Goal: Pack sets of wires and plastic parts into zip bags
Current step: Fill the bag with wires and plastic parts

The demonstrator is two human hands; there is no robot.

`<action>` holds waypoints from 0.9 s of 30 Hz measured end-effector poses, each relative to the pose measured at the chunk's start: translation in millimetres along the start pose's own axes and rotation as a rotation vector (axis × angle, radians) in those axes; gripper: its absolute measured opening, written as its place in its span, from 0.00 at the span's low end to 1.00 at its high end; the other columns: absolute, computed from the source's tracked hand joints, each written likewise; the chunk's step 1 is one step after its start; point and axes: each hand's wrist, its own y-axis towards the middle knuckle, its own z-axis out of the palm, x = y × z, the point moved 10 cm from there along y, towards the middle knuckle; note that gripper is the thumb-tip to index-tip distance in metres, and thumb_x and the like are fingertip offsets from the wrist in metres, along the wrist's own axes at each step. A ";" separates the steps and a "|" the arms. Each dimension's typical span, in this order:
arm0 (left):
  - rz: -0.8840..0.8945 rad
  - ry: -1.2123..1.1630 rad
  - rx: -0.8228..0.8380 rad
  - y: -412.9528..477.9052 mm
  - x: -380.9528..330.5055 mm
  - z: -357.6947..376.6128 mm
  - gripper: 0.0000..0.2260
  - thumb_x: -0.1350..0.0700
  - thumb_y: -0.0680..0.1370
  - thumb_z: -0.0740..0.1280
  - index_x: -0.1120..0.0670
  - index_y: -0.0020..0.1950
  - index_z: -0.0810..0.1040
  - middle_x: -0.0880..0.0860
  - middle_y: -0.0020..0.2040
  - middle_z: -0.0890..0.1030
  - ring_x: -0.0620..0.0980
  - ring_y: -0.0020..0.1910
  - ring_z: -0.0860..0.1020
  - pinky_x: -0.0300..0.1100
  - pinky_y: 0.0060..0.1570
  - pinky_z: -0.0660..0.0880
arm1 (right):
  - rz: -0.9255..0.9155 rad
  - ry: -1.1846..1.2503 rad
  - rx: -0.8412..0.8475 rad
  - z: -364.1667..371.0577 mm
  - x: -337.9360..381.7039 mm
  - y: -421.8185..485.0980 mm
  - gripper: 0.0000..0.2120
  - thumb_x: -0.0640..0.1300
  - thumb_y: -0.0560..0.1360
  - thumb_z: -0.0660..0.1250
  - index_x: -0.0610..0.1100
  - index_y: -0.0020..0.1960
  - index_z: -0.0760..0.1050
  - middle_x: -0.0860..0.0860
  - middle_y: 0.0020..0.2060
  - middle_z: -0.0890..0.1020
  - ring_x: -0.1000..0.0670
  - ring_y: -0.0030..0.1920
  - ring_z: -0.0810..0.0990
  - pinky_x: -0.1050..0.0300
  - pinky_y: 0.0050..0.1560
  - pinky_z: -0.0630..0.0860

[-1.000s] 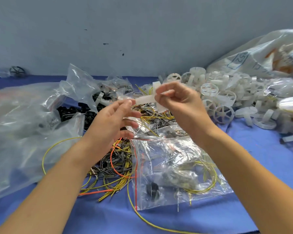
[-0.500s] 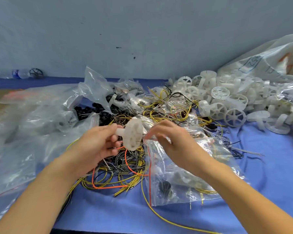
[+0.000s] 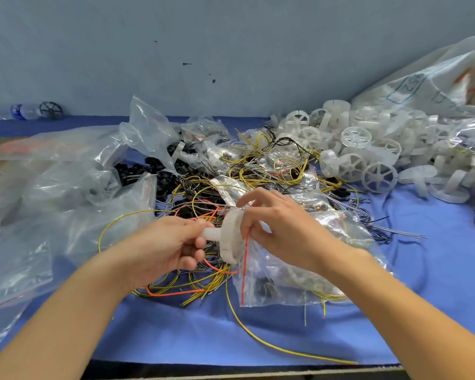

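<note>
Since half a second ago the wheel point(image 3: 232, 239), a white plastic part, has turned from face-on to edge-on, and it now sits right at the mouth of the zip bag point(image 3: 294, 278), low in the middle of the frame. Fingers point(image 3: 192, 244) of the left hand point(image 3: 167, 246) are curled closed with the thumb round the wheel's short stem, gripping it so the disc points toward the bag. On the right hand point(image 3: 285, 229) the fingers point(image 3: 254, 215) are bent and pinch the bag's lip just beside its red zip strip, touching the rim of the wheel, while the forefinger is stretched out above it. Inside the clear bag are coiled yellow wires and a dark part, blurred by the plastic.

Under both hands lies a tangle of wires point(image 3: 192, 286), yellow, orange and black, on the blue cloth point(image 3: 436, 270). One long yellow wire point(image 3: 272, 349) trails to the lower right. Loose clear bags point(image 3: 52, 187) fill the left of the frame, with black parts point(image 3: 148, 171) beside them. A heap of white wheels point(image 3: 368, 149) sits at the upper right, below a large printed sack point(image 3: 436, 78). A bottle point(image 3: 25, 111) lies at the far upper left
</note>
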 end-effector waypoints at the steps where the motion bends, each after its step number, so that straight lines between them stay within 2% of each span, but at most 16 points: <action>1: 0.011 0.035 -0.018 0.2 -0.7 1.7 0.10 0.57 0.83 0.61 0.61 0.54 0.78 0.51 0.29 0.74 0.45 0.26 0.74 0.34 0.21 0.71 | 0.007 0.024 -0.015 -2.7 -0.8 -0.6 0.10 0.40 0.75 0.68 0.55 0.42 0.78 0.54 0.59 0.76 0.52 0.54 0.74 0.51 0.53 0.69; 6: 0.081 0.100 -0.061 0.7 -10.2 8.5 0.10 0.57 0.83 0.61 0.61 0.51 0.78 0.51 0.29 0.76 0.46 0.24 0.74 0.35 0.20 0.70 | 0.030 0.136 -0.091 -15.6 -5.1 -2.1 0.09 0.37 0.75 0.67 0.50 0.42 0.80 0.52 0.56 0.77 0.51 0.52 0.76 0.57 0.48 0.67; 9: 0.097 0.148 -0.073 1.9 -12.4 12.6 0.10 0.56 0.83 0.61 0.62 0.51 0.77 0.51 0.29 0.77 0.45 0.23 0.73 0.35 0.19 0.69 | 0.069 0.250 -0.187 -28.9 -13.2 -3.7 0.10 0.33 0.74 0.67 0.47 0.41 0.81 0.50 0.52 0.79 0.48 0.51 0.79 0.51 0.50 0.74; 12: 0.121 0.159 -0.047 3.3 -16.3 22.8 0.11 0.56 0.83 0.61 0.63 0.51 0.77 0.52 0.30 0.78 0.46 0.24 0.74 0.35 0.20 0.70 | 0.089 0.278 -0.192 -30.7 -12.6 -3.1 0.11 0.33 0.75 0.67 0.48 0.41 0.81 0.50 0.50 0.79 0.47 0.50 0.80 0.46 0.51 0.75; 17: 0.129 0.088 -0.005 5.6 -17.9 39.8 0.12 0.56 0.82 0.62 0.65 0.51 0.78 0.54 0.32 0.80 0.45 0.24 0.74 0.35 0.22 0.71 | 0.049 0.254 -0.204 -34.9 -1.9 -1.5 0.13 0.32 0.75 0.65 0.49 0.41 0.81 0.50 0.48 0.80 0.46 0.47 0.80 0.45 0.48 0.75; 21: 0.122 0.053 0.062 9.4 -15.7 58.8 0.13 0.57 0.82 0.63 0.62 0.41 0.80 0.53 0.29 0.79 0.43 0.24 0.74 0.33 0.24 0.72 | 0.034 0.119 -0.183 -33.7 9.6 -1.7 0.11 0.35 0.74 0.66 0.50 0.42 0.80 0.52 0.49 0.79 0.47 0.47 0.80 0.44 0.52 0.72; 23: 0.126 0.056 0.072 11.8 -14.4 65.8 0.15 0.62 0.81 0.64 0.60 0.35 0.81 0.54 0.30 0.79 0.44 0.24 0.74 0.34 0.25 0.72 | 0.029 0.050 -0.161 -30.8 17.0 -2.4 0.10 0.37 0.74 0.66 0.51 0.43 0.80 0.54 0.50 0.79 0.49 0.48 0.79 0.45 0.53 0.71; 27: 0.171 0.105 0.097 11.7 -17.0 76.9 0.12 0.67 0.76 0.63 0.58 0.34 0.79 0.55 0.30 0.76 0.49 0.30 0.73 0.41 0.31 0.71 | 0.022 0.014 -0.160 -31.1 24.1 -3.4 0.09 0.38 0.74 0.67 0.51 0.43 0.79 0.54 0.51 0.79 0.50 0.48 0.79 0.45 0.51 0.71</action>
